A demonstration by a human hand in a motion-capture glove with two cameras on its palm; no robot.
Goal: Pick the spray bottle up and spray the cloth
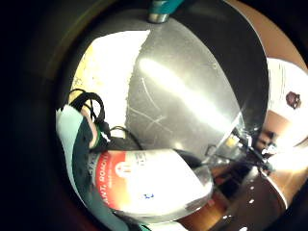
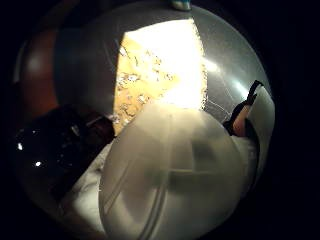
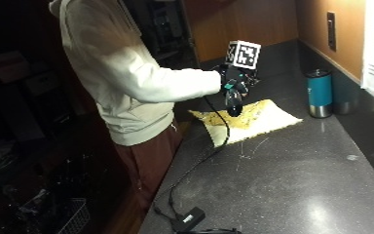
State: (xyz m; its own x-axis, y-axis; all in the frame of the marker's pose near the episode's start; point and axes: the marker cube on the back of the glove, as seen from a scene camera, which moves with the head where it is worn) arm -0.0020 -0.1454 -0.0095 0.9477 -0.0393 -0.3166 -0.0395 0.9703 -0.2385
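Fingers of your gloved right hand (image 3: 233,84) are curled round the spray bottle (image 3: 233,102), which you hold in the air above the near edge of the yellow cloth (image 3: 252,119). That cloth lies flat on the dark speckled counter (image 3: 290,180). From the palm, the bottle's red and white label (image 1: 139,185) sits close. Well apart, a teal tumbler (image 3: 319,92) stands upright near the wall.
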